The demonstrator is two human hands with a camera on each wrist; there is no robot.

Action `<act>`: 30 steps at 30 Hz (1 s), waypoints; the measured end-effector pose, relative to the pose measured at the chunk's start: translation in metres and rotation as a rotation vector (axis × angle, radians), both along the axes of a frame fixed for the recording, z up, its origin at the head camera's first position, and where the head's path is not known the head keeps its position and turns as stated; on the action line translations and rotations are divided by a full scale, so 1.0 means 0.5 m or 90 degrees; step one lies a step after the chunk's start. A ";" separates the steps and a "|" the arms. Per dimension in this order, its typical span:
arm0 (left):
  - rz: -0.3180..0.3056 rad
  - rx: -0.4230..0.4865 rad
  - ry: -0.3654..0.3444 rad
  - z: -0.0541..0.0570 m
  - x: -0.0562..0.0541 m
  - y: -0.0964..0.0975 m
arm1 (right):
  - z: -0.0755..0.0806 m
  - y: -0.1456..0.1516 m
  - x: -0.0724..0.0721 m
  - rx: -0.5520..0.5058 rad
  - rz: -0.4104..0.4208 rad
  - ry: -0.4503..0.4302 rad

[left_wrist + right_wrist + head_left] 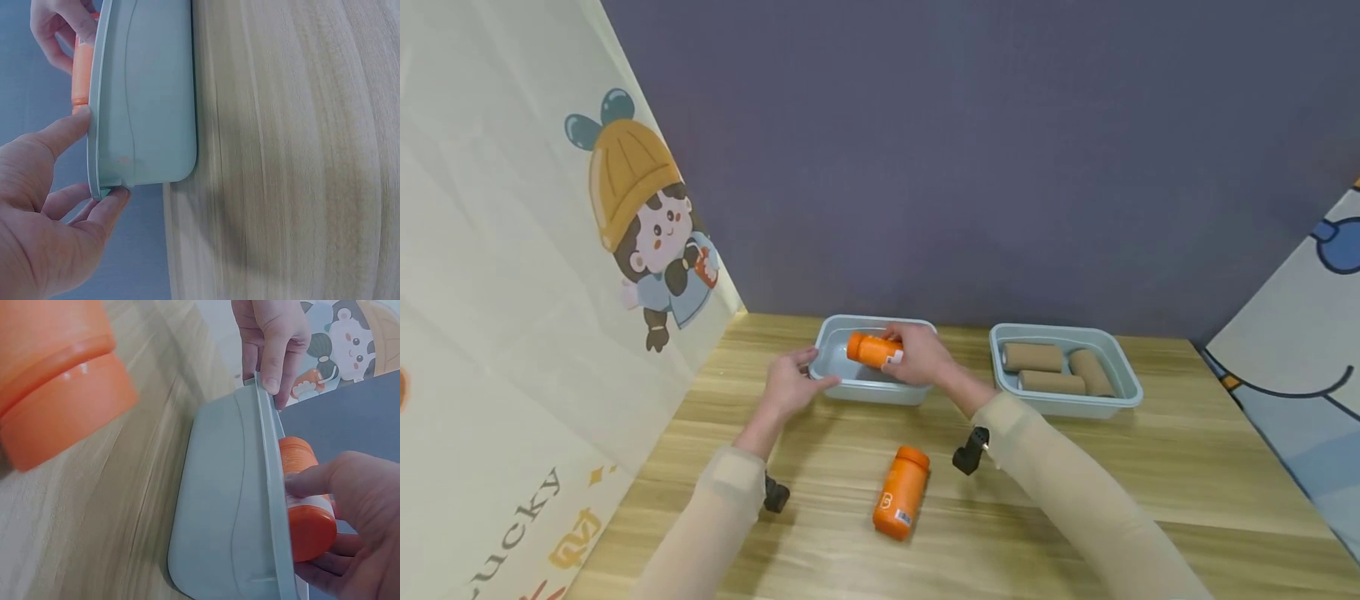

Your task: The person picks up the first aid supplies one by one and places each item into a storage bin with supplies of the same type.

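Note:
My right hand (919, 354) grips an orange bottle (868, 349) with a white label, holding it on its side inside the left pale blue plastic box (880, 392). In the right wrist view, the thumb lies over the label and the fingers curl behind the bottle (309, 531). My left hand (788, 383) holds the left end of that same box, thumb at the front rim and fingers at the end wall, as the left wrist view shows. A second orange bottle (902, 493) lies on the table between my forearms, its cap pointing away from me.
To the right stands another pale blue plastic box (1078, 406) with three brown cylinders (1033, 357) in it. Both boxes sit near the back of the wood-grain table (827, 500), before a dark wall panel (970, 167). A printed white sheet (512, 250) borders the left side.

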State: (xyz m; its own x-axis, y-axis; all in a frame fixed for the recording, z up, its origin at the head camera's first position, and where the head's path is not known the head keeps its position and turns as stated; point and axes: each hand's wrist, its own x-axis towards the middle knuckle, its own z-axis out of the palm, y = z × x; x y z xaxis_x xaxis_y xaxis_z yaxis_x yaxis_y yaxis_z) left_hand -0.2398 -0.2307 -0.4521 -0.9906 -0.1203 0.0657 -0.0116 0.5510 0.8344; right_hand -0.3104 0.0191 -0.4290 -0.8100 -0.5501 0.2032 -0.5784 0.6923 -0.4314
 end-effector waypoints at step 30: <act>0.000 0.030 -0.004 -0.008 -0.004 0.000 | 0.044 0.148 0.094 -0.135 0.064 -0.052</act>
